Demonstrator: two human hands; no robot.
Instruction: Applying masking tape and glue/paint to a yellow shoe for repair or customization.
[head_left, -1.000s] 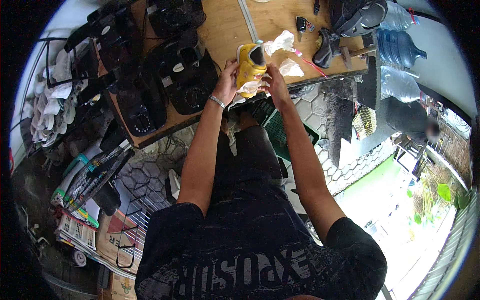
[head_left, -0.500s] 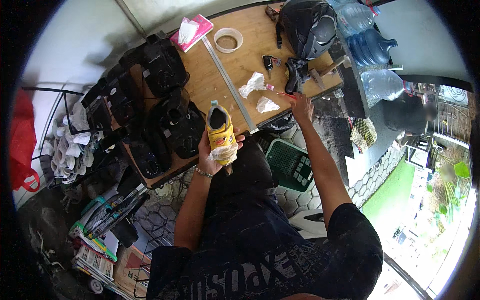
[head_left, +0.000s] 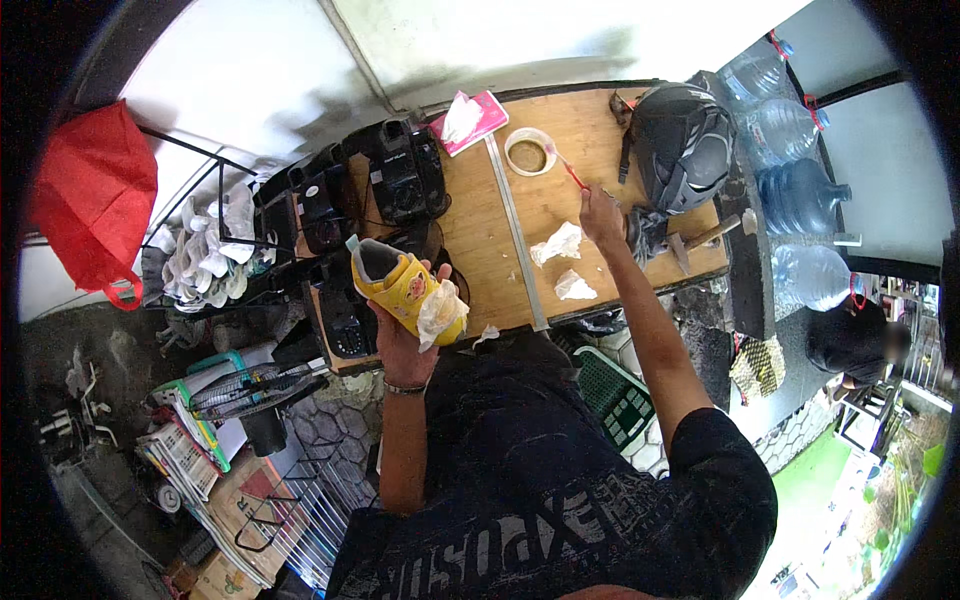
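My left hand (head_left: 400,335) grips a small yellow shoe (head_left: 395,280) with a dark opening and a crumpled pale paper (head_left: 440,317) over one end. My right hand (head_left: 602,218) is closed on a thin red-handled brush (head_left: 570,170), its pale tip at the rim of a round white tub (head_left: 518,137) with brownish contents. Crumpled white papers (head_left: 555,243) lie on the wooden table (head_left: 480,235) below the tub. A pink tissue pack (head_left: 480,120) lies beyond it, and a hammer (head_left: 710,235) rests right of my right hand.
Black machines or housings (head_left: 390,170) crowd the table's left. A dark backpack (head_left: 680,150) is at its right, beside water bottles (head_left: 805,195). A green basket (head_left: 615,395), a fan (head_left: 250,395) and a red bag (head_left: 90,190) surround the table. Another person (head_left: 840,340) is at the far right.
My right hand has left the shoe, taken hold of the brush and moved it up to the tub. My left hand has shifted left with the shoe. The view has swung toward the wall.
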